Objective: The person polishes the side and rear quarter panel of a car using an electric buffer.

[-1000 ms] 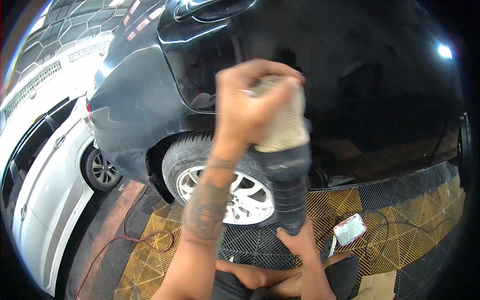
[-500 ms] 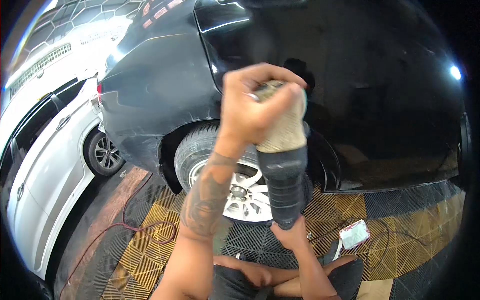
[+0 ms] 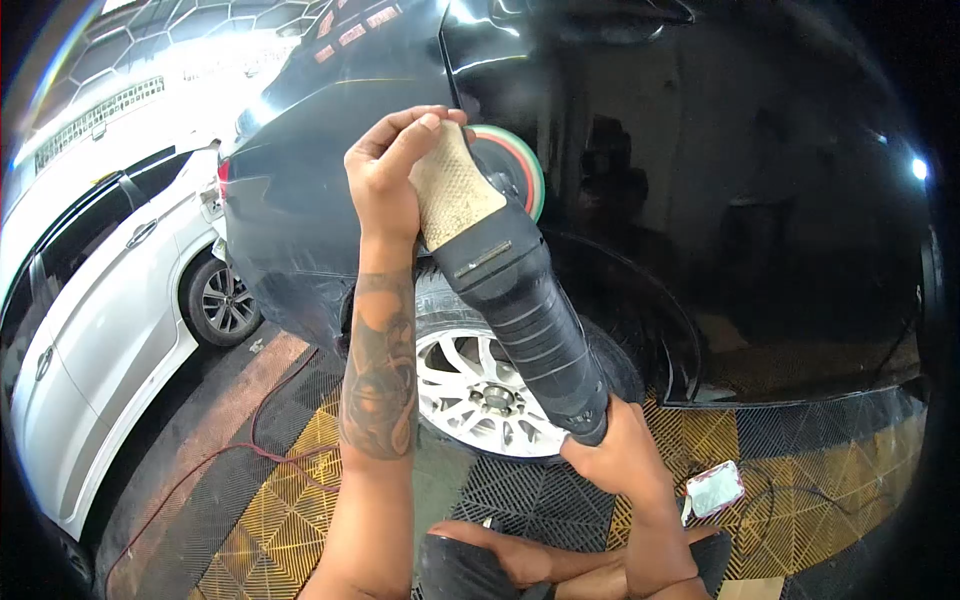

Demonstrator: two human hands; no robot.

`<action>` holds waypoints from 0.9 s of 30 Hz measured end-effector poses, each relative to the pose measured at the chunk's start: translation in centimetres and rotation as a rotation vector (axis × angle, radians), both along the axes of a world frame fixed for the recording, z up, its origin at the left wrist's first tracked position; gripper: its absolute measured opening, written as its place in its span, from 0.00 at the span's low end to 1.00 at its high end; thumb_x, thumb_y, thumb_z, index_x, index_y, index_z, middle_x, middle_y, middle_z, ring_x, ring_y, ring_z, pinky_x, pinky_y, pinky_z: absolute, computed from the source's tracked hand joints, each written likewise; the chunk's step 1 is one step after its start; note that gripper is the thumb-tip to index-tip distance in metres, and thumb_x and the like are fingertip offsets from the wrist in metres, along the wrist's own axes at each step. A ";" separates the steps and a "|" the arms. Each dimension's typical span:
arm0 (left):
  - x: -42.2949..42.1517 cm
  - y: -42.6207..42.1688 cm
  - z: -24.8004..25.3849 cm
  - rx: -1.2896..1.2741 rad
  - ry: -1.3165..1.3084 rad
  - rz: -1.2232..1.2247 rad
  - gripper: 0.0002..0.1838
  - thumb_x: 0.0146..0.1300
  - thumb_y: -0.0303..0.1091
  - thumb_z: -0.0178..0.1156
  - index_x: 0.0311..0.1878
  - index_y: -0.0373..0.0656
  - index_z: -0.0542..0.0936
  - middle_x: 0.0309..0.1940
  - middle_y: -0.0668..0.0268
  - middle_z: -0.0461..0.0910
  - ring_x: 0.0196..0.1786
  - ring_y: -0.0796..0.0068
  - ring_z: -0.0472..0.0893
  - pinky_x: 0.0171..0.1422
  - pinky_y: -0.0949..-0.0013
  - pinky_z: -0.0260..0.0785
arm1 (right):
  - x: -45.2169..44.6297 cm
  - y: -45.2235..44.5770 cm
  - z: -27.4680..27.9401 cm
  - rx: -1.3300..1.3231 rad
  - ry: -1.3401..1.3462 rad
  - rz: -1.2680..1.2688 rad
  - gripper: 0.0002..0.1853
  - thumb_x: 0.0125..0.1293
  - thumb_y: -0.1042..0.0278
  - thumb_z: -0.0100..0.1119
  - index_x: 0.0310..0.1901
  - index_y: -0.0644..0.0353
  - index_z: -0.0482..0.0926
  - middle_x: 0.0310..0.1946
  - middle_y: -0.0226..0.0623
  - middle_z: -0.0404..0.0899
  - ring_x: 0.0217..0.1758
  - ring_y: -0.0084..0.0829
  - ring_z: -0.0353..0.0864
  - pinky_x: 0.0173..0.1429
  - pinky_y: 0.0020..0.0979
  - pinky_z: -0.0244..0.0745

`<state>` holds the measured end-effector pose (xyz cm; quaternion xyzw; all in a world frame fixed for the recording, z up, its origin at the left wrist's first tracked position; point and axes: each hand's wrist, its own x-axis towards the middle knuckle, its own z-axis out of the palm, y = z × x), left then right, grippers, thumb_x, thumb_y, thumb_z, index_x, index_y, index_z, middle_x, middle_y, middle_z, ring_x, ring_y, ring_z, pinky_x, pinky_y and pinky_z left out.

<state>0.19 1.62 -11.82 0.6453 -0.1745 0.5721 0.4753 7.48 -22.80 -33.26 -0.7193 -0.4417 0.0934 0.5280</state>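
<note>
A car polisher (image 3: 540,330) with a long black body and a beige textured head cover slants across the middle of the view. Its round pad (image 3: 530,170), edged in red and green, faces the dark car's rear side panel (image 3: 640,190); whether it touches the paint I cannot tell. My left hand (image 3: 395,170), at the end of a tattooed forearm, is closed around the polisher's head. Lower down, my right hand (image 3: 615,450) wraps the rear end of the body. Behind the tool is a white-spoked wheel (image 3: 480,390), partly hidden by it.
A white car (image 3: 120,270) stands at the left. Dark red hose or cable (image 3: 220,455) runs over the yellow and black floor tiles (image 3: 270,510). To the right of my legs, a small white rectangular item (image 3: 715,488) with a reddish edge lies near dark cables (image 3: 800,490).
The polisher's head has swung left with my left hand, so the body now slants and the pad shows. My right hand stays at the rear end. The view has shifted slightly.
</note>
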 end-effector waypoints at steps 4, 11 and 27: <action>-0.3 -0.4 0.3 -0.064 -0.006 0.019 0.16 0.63 0.31 0.62 0.47 0.25 0.83 0.43 0.46 0.86 0.44 0.57 0.88 0.45 0.62 0.84 | 0.2 -0.8 1.6 -0.039 -0.015 0.022 0.29 0.50 0.61 0.69 0.54 0.70 0.81 0.45 0.64 0.85 0.54 0.64 0.83 0.62 0.48 0.77; 0.4 0.7 4.7 -0.027 -0.047 0.028 0.17 0.63 0.31 0.60 0.48 0.24 0.82 0.44 0.46 0.86 0.44 0.56 0.88 0.48 0.61 0.84 | 1.6 0.3 5.8 0.023 -0.067 0.048 0.28 0.51 0.62 0.68 0.53 0.71 0.81 0.45 0.63 0.85 0.55 0.62 0.84 0.62 0.47 0.77; 3.0 0.0 12.4 0.150 0.008 -0.028 0.21 0.65 0.33 0.60 0.53 0.23 0.80 0.44 0.48 0.85 0.45 0.58 0.87 0.49 0.64 0.82 | 2.9 0.4 6.8 0.287 -0.283 0.097 0.48 0.72 0.45 0.61 0.76 0.76 0.52 0.56 0.74 0.78 0.60 0.69 0.80 0.67 0.50 0.75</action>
